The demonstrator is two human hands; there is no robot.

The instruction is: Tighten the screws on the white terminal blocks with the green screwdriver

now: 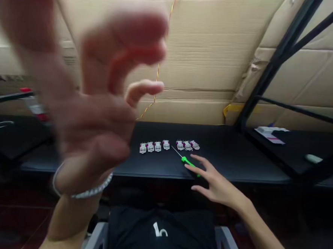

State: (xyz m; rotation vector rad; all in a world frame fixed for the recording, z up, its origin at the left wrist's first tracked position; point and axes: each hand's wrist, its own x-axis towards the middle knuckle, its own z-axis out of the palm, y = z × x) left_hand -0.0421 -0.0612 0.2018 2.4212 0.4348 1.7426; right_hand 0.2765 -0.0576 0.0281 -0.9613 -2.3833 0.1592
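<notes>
My left hand is raised close to the camera, large and blurred, with a pale bracelet at its wrist. Its fingers are bent and apart, with nothing seen between them. Over the front edge of the black tabletop, my right hand has its fingers spread. A green-handled screwdriver lies next to those fingertips, its thin shaft pointing to the far left; whether a finger touches it I cannot tell. Behind it, several small white-and-pink parts lie in a row, too small to name, with a gap before a second group.
Cardboard sheets line the back, with a twisted yellow-red wire hanging down. A black metal frame rises at the right. A white piece and a pale oval object lie beyond it. A red-capped bottle is at left.
</notes>
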